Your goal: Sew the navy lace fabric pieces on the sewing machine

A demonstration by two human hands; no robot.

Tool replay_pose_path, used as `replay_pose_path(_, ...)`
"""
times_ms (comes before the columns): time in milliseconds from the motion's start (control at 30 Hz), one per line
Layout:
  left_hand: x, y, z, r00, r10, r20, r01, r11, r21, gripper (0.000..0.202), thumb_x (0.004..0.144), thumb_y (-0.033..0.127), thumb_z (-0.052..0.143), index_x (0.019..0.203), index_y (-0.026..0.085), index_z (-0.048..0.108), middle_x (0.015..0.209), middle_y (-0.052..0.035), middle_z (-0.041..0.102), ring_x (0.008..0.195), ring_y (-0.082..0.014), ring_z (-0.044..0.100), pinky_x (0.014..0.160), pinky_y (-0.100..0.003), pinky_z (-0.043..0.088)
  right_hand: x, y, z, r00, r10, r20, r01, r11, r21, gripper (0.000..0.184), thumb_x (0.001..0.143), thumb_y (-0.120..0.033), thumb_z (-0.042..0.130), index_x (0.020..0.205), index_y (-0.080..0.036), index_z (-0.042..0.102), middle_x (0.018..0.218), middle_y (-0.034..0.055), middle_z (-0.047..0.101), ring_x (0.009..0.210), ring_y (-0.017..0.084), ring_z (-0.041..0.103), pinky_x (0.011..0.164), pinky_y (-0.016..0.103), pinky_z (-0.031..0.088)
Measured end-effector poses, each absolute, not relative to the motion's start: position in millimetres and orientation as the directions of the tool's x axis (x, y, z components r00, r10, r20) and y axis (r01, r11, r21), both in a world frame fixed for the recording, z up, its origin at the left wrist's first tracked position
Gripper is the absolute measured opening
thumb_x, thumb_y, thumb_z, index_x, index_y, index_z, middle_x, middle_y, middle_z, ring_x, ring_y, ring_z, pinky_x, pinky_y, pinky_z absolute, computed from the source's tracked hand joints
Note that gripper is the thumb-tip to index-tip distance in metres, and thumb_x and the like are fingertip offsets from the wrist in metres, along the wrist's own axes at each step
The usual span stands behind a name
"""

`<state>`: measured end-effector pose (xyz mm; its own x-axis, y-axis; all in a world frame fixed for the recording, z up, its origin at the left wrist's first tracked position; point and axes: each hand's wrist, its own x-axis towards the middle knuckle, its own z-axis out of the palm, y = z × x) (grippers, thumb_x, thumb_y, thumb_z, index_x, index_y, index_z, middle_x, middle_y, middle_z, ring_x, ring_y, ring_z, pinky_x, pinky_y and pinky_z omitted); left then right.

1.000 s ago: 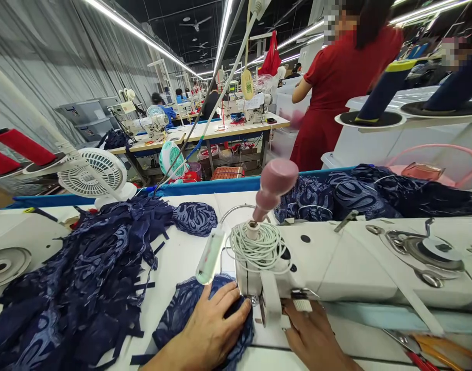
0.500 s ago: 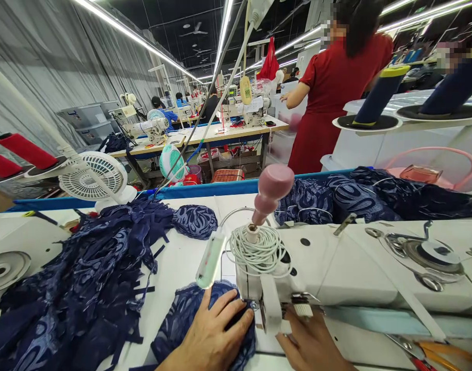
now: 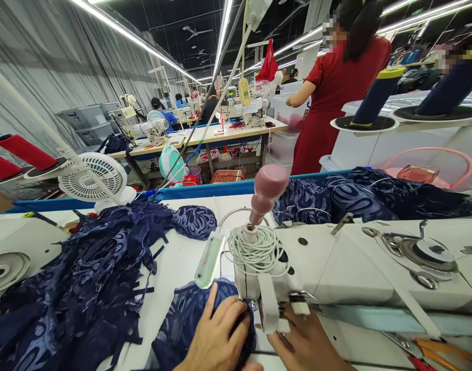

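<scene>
A dark navy patterned lace piece lies on the white sewing table, its far edge by the needle area of a white sewing machine. My left hand rests on this piece with the index finger stretched forward and the other fingers slightly bent, so it is open. Just beyond that fingertip is a lit pale-green lamp. Behind the machine's front end sits my right hand, its thumb near the needle plate; most of its fingers are hidden. A coil of pale cord lies on the machine head below a pink knob-like handle.
Tangled navy lace pieces cover the table's left. Tied navy bundles line the back right. Scissors with orange handles lie at lower right. A white fan stands at back left. A person in red stands beyond the table.
My left hand has shifted a little to the right over the lace, its fingers bending more. My right hand has moved slightly left. The person in red has drawn an arm in.
</scene>
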<state>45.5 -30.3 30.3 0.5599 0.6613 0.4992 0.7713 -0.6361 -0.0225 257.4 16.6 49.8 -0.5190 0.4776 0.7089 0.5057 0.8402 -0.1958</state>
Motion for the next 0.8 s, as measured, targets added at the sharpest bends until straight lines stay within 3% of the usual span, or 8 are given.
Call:
replay_pose_path(133, 62, -31, 30, 0.471, 0.66, 0.585, 0.821, -0.57, -0.018, 0.025, 0.092, 0.026, 0.045, 0.104, 0.011, 0.062, 0.089, -0.0133, 0.066, 0.097, -0.0285, 0.065, 0.093, -0.046, 0.055, 257, 17, 49, -0.48, 0.487, 0.729, 0.517, 0.829, -0.213, 0.034, 0.095, -0.009, 0.037, 0.071, -0.019, 0.059, 0.065, 0.003, 0.059, 0.058, 0.015, 0.056, 0.053, 0.027, 0.039)
replay_pose_path(233, 65, -28, 30, 0.418, 0.668, 0.616, 0.818, -0.572, 0.065, 0.019, 0.087, 0.005, 0.042, 0.094, 0.014, 0.058, 0.081, -0.0116, 0.063, 0.09, -0.026, 0.065, 0.085, -0.044, 0.056, 256, 18, 46, -0.516, 0.462, 0.722, 0.519, 0.839, -0.166, 0.035, 0.095, -0.008, 0.037, 0.073, -0.019, 0.062, 0.066, 0.0035, 0.059, 0.059, 0.015, 0.056, 0.054, 0.026, 0.041)
replay_pose_path(367, 60, -25, 30, 0.376, 0.697, 0.611, 0.785, -0.59, 0.189, 0.017, 0.092, 0.004, 0.038, 0.092, 0.015, 0.052, 0.078, -0.0086, 0.062, 0.076, -0.0208, 0.062, 0.079, -0.044, 0.055, 253, 19, 43, -0.625, 0.426, 0.655, 0.522, 0.851, -0.056, 0.037, 0.09, 0.0, 0.039, 0.091, -0.022, 0.069, 0.076, 0.0038, 0.067, 0.063, 0.017, 0.059, 0.059, 0.027, 0.047)
replay_pose_path(467, 58, -25, 33, 0.376, 0.698, 0.61, 0.782, -0.592, 0.195, 0.018, 0.093, 0.004, 0.039, 0.093, 0.016, 0.052, 0.085, -0.0093, 0.063, 0.087, -0.0212, 0.063, 0.085, -0.044, 0.053, 249, 21, 39, -0.628, 0.446, 0.638, 0.542, 0.839, -0.052, 0.04, 0.084, 0.005, 0.044, 0.1, -0.022, 0.069, 0.08, 0.0038, 0.07, 0.067, 0.017, 0.062, 0.064, 0.026, 0.05)
replay_pose_path(533, 55, -27, 35, 0.424, 0.696, 0.58, 0.775, -0.61, 0.165, 0.02, 0.092, 0.004, 0.039, 0.095, 0.016, 0.054, 0.096, -0.0107, 0.066, 0.102, -0.0223, 0.062, 0.101, -0.05, 0.045, 248, 21, 37, -0.631, 0.447, 0.634, 0.538, 0.841, -0.058, 0.039, 0.083, 0.005, 0.042, 0.098, -0.02, 0.069, 0.077, 0.0038, 0.069, 0.066, 0.018, 0.063, 0.063, 0.026, 0.05)
replay_pose_path(633, 43, -29, 39, 0.505, 0.727, 0.466, 0.762, -0.629, 0.156, 0.02, 0.092, 0.008, 0.044, 0.104, 0.017, 0.057, 0.115, -0.0067, 0.068, 0.115, -0.0208, 0.059, 0.122, -0.059, 0.007, 248, 18, 40, -0.647, 0.466, 0.603, 0.51, 0.853, -0.112, 0.035, 0.088, -0.001, 0.04, 0.098, -0.02, 0.068, 0.078, 0.0044, 0.07, 0.066, 0.018, 0.064, 0.063, 0.026, 0.051)
replay_pose_path(700, 35, -30, 42, 0.532, 0.761, 0.371, 0.763, -0.621, 0.18, 0.023, 0.094, 0.017, 0.05, 0.117, 0.019, 0.055, 0.122, -0.0036, 0.067, 0.119, -0.0207, 0.057, 0.12, -0.06, -0.011, 249, 15, 43, -0.64, 0.482, 0.598, 0.487, 0.857, -0.17, 0.032, 0.092, -0.007, 0.041, 0.102, -0.021, 0.068, 0.082, 0.0053, 0.072, 0.071, 0.018, 0.066, 0.067, 0.028, 0.053)
replay_pose_path(800, 32, -31, 44, 0.56, 0.774, 0.294, 0.757, -0.623, 0.197, 0.039, 0.094, 0.039, 0.058, 0.128, 0.022, 0.051, 0.128, -0.0044, 0.063, 0.123, -0.0245, 0.054, 0.116, -0.066, -0.016, 251, 10, 45, -0.619, 0.483, 0.619, 0.471, 0.859, -0.2, 0.032, 0.093, -0.009, 0.043, 0.11, -0.022, 0.068, 0.086, 0.0047, 0.073, 0.077, 0.02, 0.068, 0.072, 0.03, 0.055)
